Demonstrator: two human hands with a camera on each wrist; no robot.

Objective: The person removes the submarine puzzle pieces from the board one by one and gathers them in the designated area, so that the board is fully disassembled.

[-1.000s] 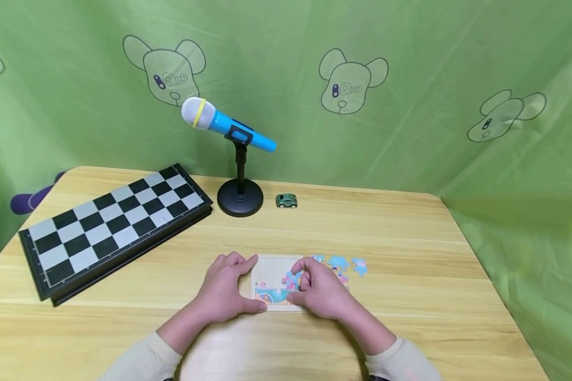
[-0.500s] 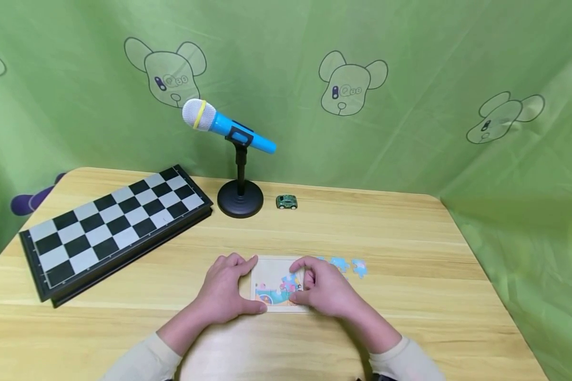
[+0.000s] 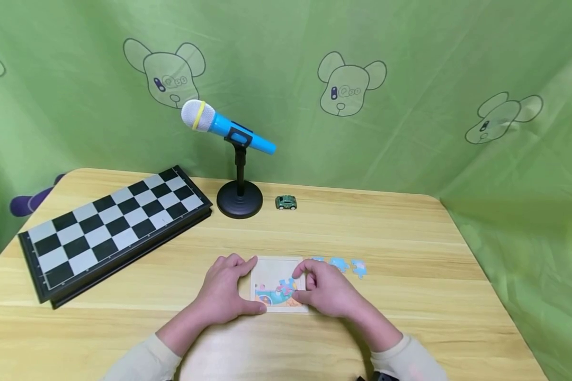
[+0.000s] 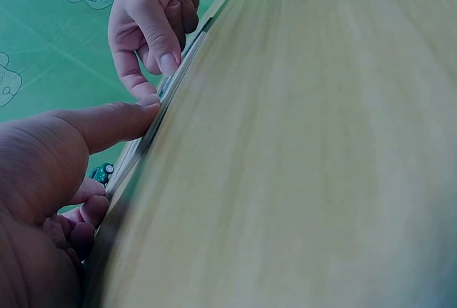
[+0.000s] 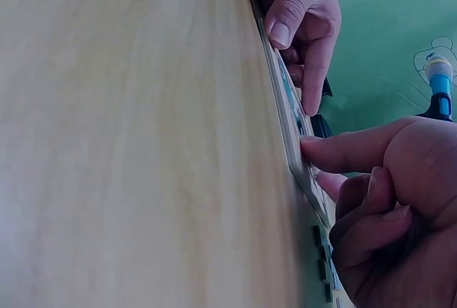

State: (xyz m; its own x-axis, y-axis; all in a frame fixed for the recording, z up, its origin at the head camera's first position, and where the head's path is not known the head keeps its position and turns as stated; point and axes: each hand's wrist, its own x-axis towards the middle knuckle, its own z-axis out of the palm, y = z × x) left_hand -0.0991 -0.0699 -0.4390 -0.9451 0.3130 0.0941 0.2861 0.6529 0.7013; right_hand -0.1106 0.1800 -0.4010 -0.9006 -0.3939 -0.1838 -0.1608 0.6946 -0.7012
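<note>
A small jigsaw puzzle tray [image 3: 273, 267] with a pale rim lies flat on the table, its lower part covered by fitted picture pieces. My left hand [image 3: 225, 290] grips the tray's left side, thumb on the front rim and index finger at the far left corner. Over the tray's right part, my right hand [image 3: 329, 288] pinches a blue and pink puzzle piece [image 3: 287, 286] between thumb and index finger, the other fingers curled in. In the right wrist view the right thumb [image 5: 325, 152] is right at the tray's edge. The right hand hides the tray's right rim.
Loose blue puzzle pieces [image 3: 339, 264] lie right of the tray, partly behind the right hand. A folded chessboard [image 3: 116, 227] is at the left. A blue toy microphone [image 3: 229, 127] on a black stand and a green toy car [image 3: 286, 202] stand toward the back.
The right hand has shifted slightly with the puzzle piece, which now sits lower and turned over the tray's right part. The left hand stays on the tray.
</note>
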